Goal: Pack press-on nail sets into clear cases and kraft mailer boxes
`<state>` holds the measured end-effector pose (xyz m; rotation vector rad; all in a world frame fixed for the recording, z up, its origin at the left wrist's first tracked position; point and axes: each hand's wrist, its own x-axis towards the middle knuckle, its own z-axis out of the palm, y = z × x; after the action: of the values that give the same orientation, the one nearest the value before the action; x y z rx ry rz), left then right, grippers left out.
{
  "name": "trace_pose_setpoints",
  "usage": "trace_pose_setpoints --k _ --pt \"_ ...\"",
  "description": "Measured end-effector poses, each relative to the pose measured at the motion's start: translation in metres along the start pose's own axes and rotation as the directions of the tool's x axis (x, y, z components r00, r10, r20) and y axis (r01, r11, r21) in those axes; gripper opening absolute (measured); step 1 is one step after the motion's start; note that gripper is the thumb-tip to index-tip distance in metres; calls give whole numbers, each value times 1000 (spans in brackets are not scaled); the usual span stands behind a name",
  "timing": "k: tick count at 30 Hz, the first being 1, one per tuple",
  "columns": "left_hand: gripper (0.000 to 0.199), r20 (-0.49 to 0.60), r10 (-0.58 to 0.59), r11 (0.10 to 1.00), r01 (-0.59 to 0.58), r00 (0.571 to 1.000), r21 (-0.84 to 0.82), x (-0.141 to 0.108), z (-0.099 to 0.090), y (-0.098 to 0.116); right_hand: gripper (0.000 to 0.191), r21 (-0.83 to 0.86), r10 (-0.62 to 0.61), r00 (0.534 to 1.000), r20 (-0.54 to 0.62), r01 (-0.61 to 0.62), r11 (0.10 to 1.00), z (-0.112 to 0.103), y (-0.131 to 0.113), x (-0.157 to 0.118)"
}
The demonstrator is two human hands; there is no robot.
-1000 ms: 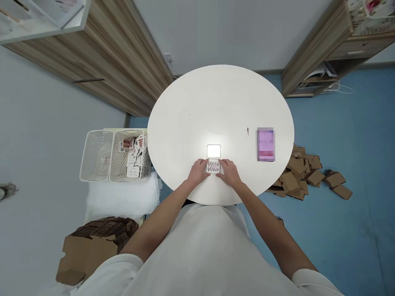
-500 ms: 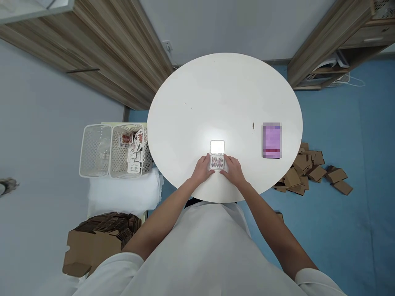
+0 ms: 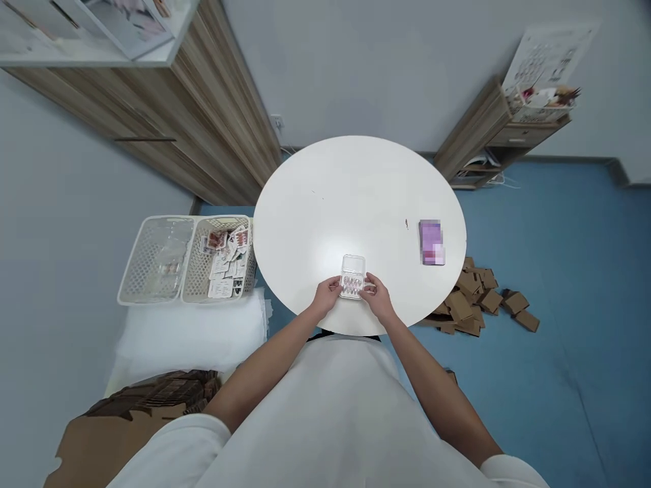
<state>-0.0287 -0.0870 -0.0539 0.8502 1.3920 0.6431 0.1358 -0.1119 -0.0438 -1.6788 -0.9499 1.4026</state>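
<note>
Left hand [image 3: 327,297] and right hand [image 3: 377,298] are pinching the open clear nail-tip case [image 3: 352,285] by its sides, near middle of worktop [image 3: 350,179], lid [image 3: 353,263] losing its earlier glare, suggesting the handling is turning to tilting.

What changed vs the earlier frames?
The camera view shifted. The left hand and right hand have adjusted their grip on the clear case, right fingers more curled; whether it lifted, I can't tell. Bright glare has gone from its lid. Unchanged: lid open, purple item on the table's right, nothing let go.
</note>
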Motion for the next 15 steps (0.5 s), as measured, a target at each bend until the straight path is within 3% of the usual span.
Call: trace_pose_setpoints --k 3,7,12,15 --pt "38 107 -8 986 26 994 -167 -14 -16 6 56 84 -29 999 -33 32 996 7 -10 -15" --pt "42 212 -11 961 68 977 -266 -29 -35 17 51 185 -32 994 -108 51 981 16 -20 -27" --pt "40 335 26 953 77 942 -292 -43 -48 20 42 349 34 992 122 -75 934 26 -28 -33" --pt "41 394 34 946 97 919 -308 -48 -52 18 39 405 32 994 109 -74 911 29 -32 -36"
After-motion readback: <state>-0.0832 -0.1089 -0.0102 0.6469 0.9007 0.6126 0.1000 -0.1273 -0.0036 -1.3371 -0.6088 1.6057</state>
